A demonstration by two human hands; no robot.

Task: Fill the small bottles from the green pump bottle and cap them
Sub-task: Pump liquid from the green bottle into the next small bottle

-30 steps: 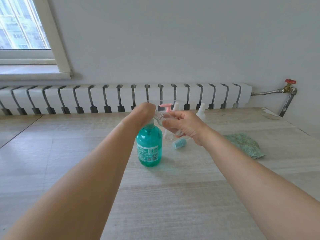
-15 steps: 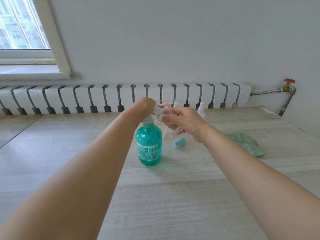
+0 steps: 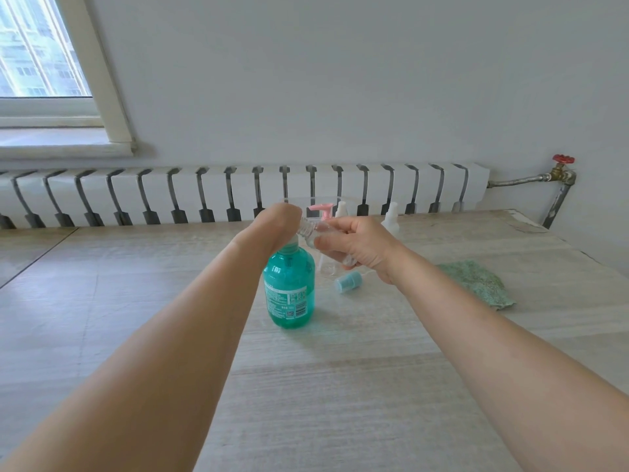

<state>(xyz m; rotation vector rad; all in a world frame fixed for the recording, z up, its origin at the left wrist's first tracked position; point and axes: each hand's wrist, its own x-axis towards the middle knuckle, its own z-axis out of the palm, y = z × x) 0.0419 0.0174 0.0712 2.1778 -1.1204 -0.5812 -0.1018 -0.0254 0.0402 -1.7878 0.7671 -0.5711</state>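
Little has changed: left hand (image 3: 272, 226) still presses the green pump bottle (image 3: 289, 287), right hand (image 3: 354, 247) grips a small bottle (image 3: 311, 229).

You face a plain grey wall (image 3: 340, 80). A white radiator (image 3: 238, 192) runs below it; daylight enters your window (image 3: 37, 52) upper left.

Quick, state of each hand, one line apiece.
Left hand: pressed down on the pump bottle top; fingers hidden, grip cannot be told.
Right hand: closed, holding a small clear bottle at the pump.
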